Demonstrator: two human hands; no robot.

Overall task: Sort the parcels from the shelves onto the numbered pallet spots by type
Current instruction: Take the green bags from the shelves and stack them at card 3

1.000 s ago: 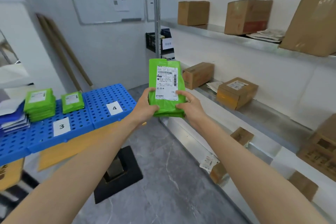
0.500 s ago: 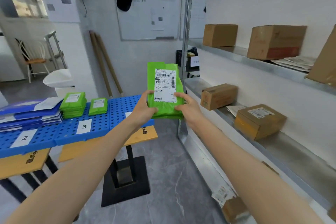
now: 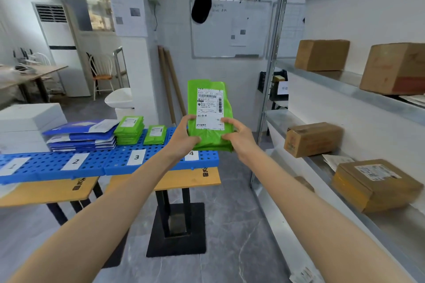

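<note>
Green plastic mailer parcel (image 3: 208, 108), one, upright, its white shipping label facing the camera. It is held in the air between two hands, in front of the right end of the blue perforated pallet (image 3: 96, 164). The left hand (image 3: 184, 139) pinches its lower left edge, thumb on the front. The right hand (image 3: 239, 138) pinches its lower right edge in the same way.

The pallet lies across two yellow worktops (image 3: 184, 180) and carries four number cards: 1 (image 3: 13, 165), 2 (image 3: 75, 161), 3 (image 3: 136, 157) and 4 (image 3: 191, 154), the last partly hidden by the left wrist. Behind card 3 stand two piles of green parcels, one tall (image 3: 129, 130) and one low (image 3: 156, 134), just beside each other. Behind card 2 lies one stack of blue-and-white mailers (image 3: 82, 136). Behind card 1 are white boxes (image 3: 25, 124), number unclear.

The metal shelf unit (image 3: 271, 89) on the right holds four plainly visible cardboard boxes: two on the upper tier (image 3: 322, 55) (image 3: 395, 68) and two on the tier below (image 3: 312, 139) (image 3: 372, 185).
</note>
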